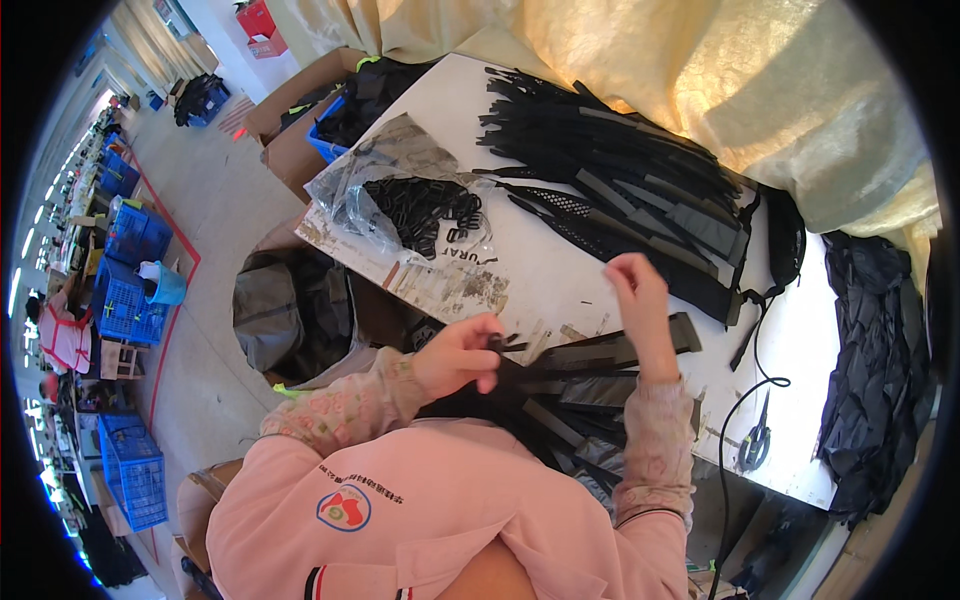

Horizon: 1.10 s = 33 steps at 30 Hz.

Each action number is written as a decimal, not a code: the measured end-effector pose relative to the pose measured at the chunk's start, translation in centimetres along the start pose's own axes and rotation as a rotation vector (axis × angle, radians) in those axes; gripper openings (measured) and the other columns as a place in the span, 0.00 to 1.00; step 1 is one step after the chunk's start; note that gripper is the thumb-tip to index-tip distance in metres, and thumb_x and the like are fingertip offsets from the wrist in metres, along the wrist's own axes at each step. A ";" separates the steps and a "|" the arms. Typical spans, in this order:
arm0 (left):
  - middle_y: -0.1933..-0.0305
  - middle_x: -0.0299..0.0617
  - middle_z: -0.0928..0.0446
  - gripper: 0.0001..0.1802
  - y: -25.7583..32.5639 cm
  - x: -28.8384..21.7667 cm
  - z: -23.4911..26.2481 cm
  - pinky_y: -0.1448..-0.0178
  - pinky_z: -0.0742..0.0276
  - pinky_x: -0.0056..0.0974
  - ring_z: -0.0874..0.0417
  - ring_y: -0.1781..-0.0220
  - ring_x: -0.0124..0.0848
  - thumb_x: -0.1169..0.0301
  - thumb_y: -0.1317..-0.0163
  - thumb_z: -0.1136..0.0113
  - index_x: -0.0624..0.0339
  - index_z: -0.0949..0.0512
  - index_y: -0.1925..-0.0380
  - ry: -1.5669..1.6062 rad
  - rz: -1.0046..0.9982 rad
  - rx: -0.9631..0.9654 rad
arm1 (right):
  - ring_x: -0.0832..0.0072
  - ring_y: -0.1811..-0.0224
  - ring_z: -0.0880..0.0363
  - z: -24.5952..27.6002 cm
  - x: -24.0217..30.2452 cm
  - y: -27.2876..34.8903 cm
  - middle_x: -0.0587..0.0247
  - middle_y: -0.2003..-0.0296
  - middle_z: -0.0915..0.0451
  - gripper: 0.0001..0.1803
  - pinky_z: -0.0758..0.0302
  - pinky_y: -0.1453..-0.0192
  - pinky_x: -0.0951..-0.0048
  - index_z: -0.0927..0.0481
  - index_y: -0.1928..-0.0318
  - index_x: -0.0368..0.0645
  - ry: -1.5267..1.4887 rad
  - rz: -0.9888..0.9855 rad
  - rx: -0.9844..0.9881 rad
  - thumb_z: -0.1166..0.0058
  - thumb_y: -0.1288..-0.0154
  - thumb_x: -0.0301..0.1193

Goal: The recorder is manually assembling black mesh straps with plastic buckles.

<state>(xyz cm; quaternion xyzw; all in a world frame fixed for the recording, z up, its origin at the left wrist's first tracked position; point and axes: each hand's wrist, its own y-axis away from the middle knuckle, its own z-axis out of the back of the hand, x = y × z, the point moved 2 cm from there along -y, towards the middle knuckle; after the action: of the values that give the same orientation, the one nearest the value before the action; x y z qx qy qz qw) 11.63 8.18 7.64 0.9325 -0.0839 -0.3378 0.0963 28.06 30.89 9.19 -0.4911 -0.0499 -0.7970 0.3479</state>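
My left hand [462, 358] is closed, its thumb and fingers pinching a small black buckle-like piece [508, 345] that sticks out to the right. My right hand [640, 300] is raised over the white table [560, 290], fingertips pinched together; whatever they hold, if anything, is too small to make out. Below and between the hands, black and grey straps [580, 358] fan out over my lap and the table's near edge. Beyond my left hand, a clear plastic bag [345, 195] lies on the table with black plastic buckles [415, 210] in and around it.
A large pile of black strap pieces [640, 170] covers the table's far side. Scissors [755, 440] and a thin black cord [735, 400] lie at the right, near crumpled black fabric [870, 370]. An open sack [275, 310] and a cardboard box [270, 120] stand at the left.
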 end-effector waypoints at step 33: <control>0.46 0.53 0.25 0.20 -7.2 3.1 3.2 0.54 0.20 0.34 0.17 0.59 0.34 0.58 0.30 0.53 0.65 0.28 0.50 0.032 0.374 0.045 | 0.85 0.63 0.28 7.6 2.0 7.2 0.72 0.65 0.22 0.08 0.30 0.56 0.83 0.22 0.58 0.34 -0.361 -0.452 0.573 0.49 0.37 0.23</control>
<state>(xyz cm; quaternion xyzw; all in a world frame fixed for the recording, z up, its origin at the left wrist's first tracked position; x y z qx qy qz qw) 12.56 14.02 1.61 0.9077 -0.2619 -0.2973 0.1381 37.54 27.63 12.81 -0.4829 -0.4369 -0.7084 0.2723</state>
